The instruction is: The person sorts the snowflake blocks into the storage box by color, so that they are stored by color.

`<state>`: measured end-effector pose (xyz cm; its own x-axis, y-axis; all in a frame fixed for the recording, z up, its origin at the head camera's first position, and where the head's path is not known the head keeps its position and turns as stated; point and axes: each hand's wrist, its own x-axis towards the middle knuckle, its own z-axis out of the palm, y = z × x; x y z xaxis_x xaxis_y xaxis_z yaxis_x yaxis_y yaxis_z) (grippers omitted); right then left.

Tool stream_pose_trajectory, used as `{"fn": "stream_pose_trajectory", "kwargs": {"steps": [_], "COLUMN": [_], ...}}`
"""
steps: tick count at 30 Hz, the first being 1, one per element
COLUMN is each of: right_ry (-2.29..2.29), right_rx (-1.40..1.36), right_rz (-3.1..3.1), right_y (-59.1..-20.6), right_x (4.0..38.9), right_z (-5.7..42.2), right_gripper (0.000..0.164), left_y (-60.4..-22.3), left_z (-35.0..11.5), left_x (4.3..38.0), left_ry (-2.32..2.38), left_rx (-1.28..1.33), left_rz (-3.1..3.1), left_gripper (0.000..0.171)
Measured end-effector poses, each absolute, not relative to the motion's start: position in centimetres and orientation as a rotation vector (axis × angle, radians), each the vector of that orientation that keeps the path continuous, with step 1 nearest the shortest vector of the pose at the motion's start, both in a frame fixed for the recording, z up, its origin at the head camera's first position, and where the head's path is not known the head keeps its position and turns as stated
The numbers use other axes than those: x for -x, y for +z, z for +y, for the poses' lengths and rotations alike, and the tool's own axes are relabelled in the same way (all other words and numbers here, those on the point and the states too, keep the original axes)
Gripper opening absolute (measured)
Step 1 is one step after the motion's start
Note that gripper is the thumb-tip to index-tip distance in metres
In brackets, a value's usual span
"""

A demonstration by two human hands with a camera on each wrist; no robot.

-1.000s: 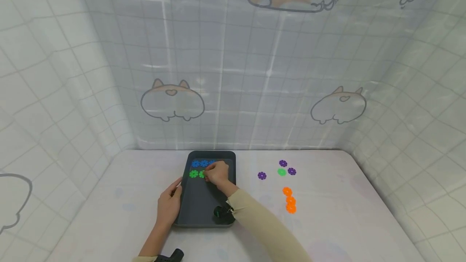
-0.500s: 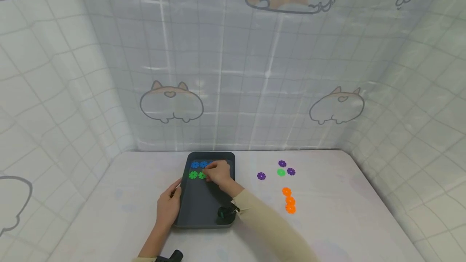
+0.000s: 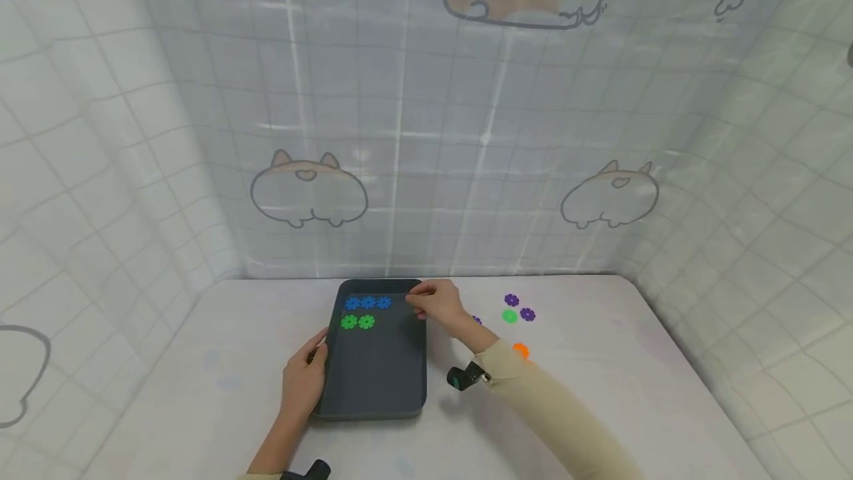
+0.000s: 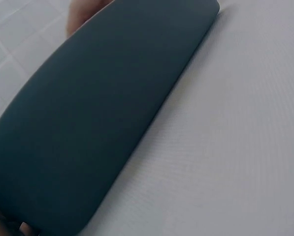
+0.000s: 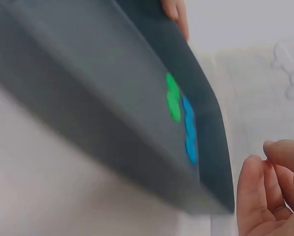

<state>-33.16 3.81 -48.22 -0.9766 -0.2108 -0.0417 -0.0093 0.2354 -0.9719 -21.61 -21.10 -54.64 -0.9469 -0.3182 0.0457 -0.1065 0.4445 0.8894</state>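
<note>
The left hand (image 3: 302,376) lies along the left edge of the dark, rectangular tray (image 3: 376,387), fingers extended, probably steadying it; the right hand (image 3: 437,301) hangs by the far right corner, fingers curled in and apparently gripping nothing, though blur leaves some doubt; three blue flower pieces (image 3: 369,303) line the far edge, two flat, notched green pieces (image 3: 366,322) nearer, seemingly grouped by colour.

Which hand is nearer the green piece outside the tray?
Right: the right hand is by the right rim of the tray, toward the green piece; the left hand is at its left rim, farther away.
</note>
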Motion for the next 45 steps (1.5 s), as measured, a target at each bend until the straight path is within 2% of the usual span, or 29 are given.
{"fn": "stream_pose_trajectory", "kwargs": {"steps": [12, 24, 32, 45], "right_ry": [-1.829, -1.841, -1.721, -1.589], "right_rx": [-0.023, -0.184, -0.284, -0.323], "right_rz": [2.411, 2.481, 2.554, 2.639], "right_y": [-48.4, -49.7, -51.3, -52.9], "right_x": [34.3, 34.5, 33.9, 33.1], "right_z": [12.7, 18.8, 21.4, 22.3], "right_gripper": [0.018, 0.026, 0.026, 0.029], "left_y": [-54.5, -54.4, -54.7, -54.8], "left_z": [-21.3, -21.4, -21.0, -20.8], "left_x": [21.6, 21.3, 21.3, 21.5], "left_ry": [-1.476, -1.451, -1.48, -1.481], "left_rx": [-0.386, -0.376, -0.387, -0.394], "left_rz": [-2.502, -2.5, -2.497, -2.497], "left_gripper": [0.042, 0.043, 0.043, 0.043]}}
